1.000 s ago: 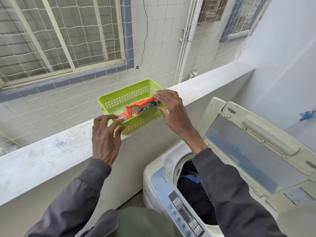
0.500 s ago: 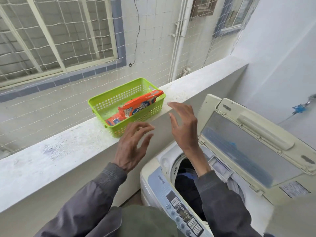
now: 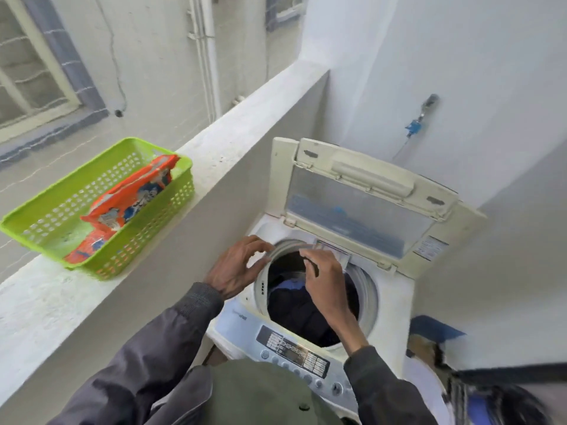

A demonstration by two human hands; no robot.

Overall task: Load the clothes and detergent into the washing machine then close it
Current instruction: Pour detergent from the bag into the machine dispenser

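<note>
while your left hand [image 3: 236,271] and right hand [image 3: 326,283] hover empty, fingers [image 3: 254,243] slack, over the clothes [image 3: 294,305], the detergent [image 3: 129,200] lies in the basket [image 3: 159,219]; closing the lid [image 3: 362,207] now may omit it.

The basket [image 3: 153,231] is lime green, its walls pierced in a regular grid of small holes. The detergent packet [image 3: 129,200] inside is orange-red with blue and white print. The washing machine [image 3: 395,299] is yellowed cream, its control panel [image 3: 245,329] pale grey-blue with a dark display. The clothes [image 3: 291,305] in it are black and blue. The sleeves [image 3: 147,357] are dark grey.
</note>
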